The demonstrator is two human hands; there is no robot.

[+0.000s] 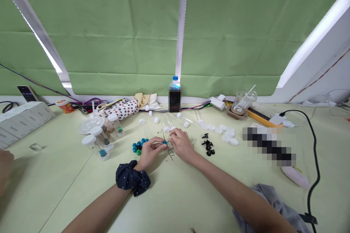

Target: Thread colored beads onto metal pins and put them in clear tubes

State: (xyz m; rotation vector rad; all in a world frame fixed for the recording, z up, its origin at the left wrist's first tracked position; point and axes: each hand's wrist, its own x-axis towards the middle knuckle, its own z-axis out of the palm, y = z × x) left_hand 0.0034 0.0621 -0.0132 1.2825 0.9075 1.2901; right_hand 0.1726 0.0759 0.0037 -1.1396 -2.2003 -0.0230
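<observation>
Over the worktop (pixel 191 189), my left hand (pixel 149 151) pinches a blue ball (pixel 164 142) just left of my right hand (pixel 181 145), whose hold I can't tell.

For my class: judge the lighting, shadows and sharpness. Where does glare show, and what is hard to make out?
Head view: glare in gaps beside the green blinds; head view: soft shadow on the table near another person's hand; head view: pixelation hides much of the bottle; head view: the blue bead at the left hand too small for detail.
</observation>
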